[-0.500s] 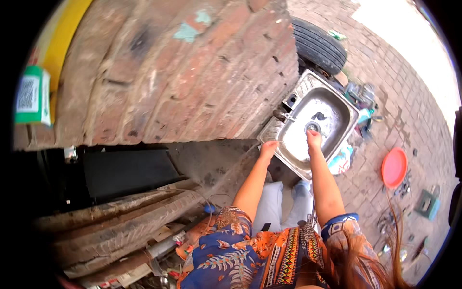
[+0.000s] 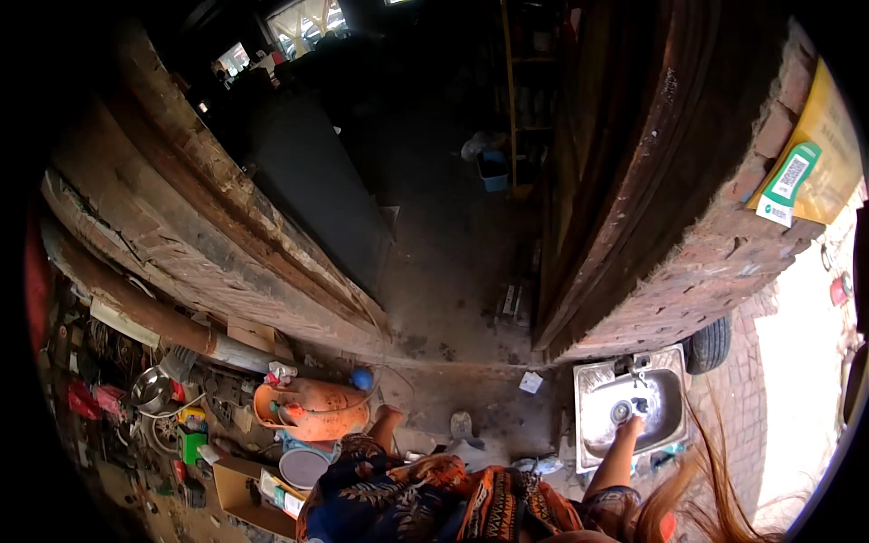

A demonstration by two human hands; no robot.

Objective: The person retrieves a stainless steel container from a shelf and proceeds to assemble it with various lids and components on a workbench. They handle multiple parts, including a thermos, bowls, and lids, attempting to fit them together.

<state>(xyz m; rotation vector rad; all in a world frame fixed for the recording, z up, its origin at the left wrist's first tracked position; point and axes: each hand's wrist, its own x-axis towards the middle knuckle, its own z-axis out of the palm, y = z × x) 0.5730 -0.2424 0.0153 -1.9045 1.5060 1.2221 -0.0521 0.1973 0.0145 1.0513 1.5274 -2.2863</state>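
Observation:
My right hand [image 2: 635, 425] reaches over the basin of a stainless steel sink [image 2: 587, 425]. It is beside the round drain [image 2: 621, 412], close to a small dark patch [image 2: 639, 404] on the basin floor. Its fingers are too small and foreshortened to make out. A tap [image 2: 641, 364] stands at the sink's far edge. Out to the left, away from the sink, my left hand [image 2: 387, 415] is next to a rusty orange gas cylinder [image 2: 317, 409]. Whether it touches the cylinder or holds anything is unclear, since the fingers are not distinct.
A dark doorway opens ahead between brick walls, with a blue bin [image 2: 492, 170] inside. A tyre [image 2: 710, 346] stands right of the sink. At left are a blue ball [image 2: 362, 378], a cardboard box [image 2: 237, 496], a metal bowl [image 2: 152, 389] and scattered clutter. White paper [image 2: 530, 382] lies on the ground.
My view has swung left toward the doorway, so the sink now appears lower right. My left hand has left the sink's near-left edge for the cylinder's side; my right hand stays over the basin.

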